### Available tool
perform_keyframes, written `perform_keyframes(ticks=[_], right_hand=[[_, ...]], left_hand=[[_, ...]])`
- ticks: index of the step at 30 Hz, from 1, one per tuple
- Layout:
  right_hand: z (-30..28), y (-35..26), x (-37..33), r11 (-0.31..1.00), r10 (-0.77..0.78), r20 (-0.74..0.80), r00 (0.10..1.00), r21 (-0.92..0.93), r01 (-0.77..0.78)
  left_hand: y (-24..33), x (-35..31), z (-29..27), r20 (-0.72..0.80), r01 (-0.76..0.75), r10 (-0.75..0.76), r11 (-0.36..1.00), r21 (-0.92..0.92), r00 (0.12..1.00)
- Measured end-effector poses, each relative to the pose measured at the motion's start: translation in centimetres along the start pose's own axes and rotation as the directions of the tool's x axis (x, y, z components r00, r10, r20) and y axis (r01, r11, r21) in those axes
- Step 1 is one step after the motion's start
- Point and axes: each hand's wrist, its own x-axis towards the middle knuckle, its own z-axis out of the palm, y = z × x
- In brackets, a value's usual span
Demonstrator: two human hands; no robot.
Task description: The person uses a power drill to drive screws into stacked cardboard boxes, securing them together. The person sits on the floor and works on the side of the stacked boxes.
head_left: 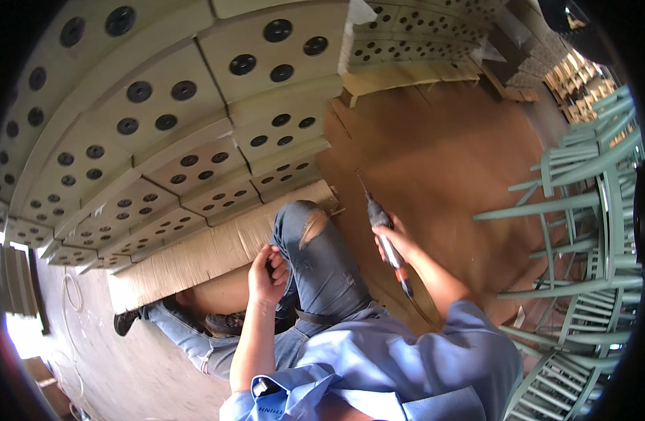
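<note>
My right hand (400,241) is wrapped round a slim inline power screwdriver (379,216), with its long thin bit pointing up and away from me. A hose or cord trails from the orange and dark rear end of the tool. Beside my bent knee, my left hand (267,275) is closed, fingers curled; a small dark spot shows between them, but what they hold cannot be made out. In front and to the left stand stacked beige panels (217,77), with black round discs (277,31) set on them in groups. Neither hand touches the panels.
Under the panels lies a cardboard-covered base (203,270). Brown sheeting (434,154) covers the floor ahead. Green-grey spindle-back chairs (582,203) crowd the right side, legs sticking out. A pale hose (71,302) lies on the floor at left. More disc-fitted panels (413,31) stand further back.
</note>
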Motion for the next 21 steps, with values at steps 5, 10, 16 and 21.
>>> perform_keyframes(ticks=[5, 10, 16, 21], right_hand=[[5.8, -4.4, -8.3, 0.998, -0.063, 0.385, 0.921, 0.050, 0.047], [10.7, -5.1, -10.8, 0.985, -0.095, 0.606, 0.790, -0.057, 0.162], [12.9, -4.9, -11.7, 0.980, -0.079, 0.682, 0.727, -0.080, 0.181], [13.0, -5.0, -12.4, 0.981, -0.051, 0.682, 0.730, -0.103, 0.165]], left_hand=[[-1.1, 0.0, 4.8, 0.043, 0.064, -0.073, 0.979, 0.191, 0.996], [-0.2, -1.7, 6.6, 0.109, -0.011, 0.005, 0.998, 0.056, 0.994], [2.3, -5.0, 7.2, 0.109, -0.184, 0.199, 0.974, -0.130, 0.974], [3.2, -5.4, 6.6, 0.104, -0.314, 0.322, 0.945, -0.089, 0.941]])
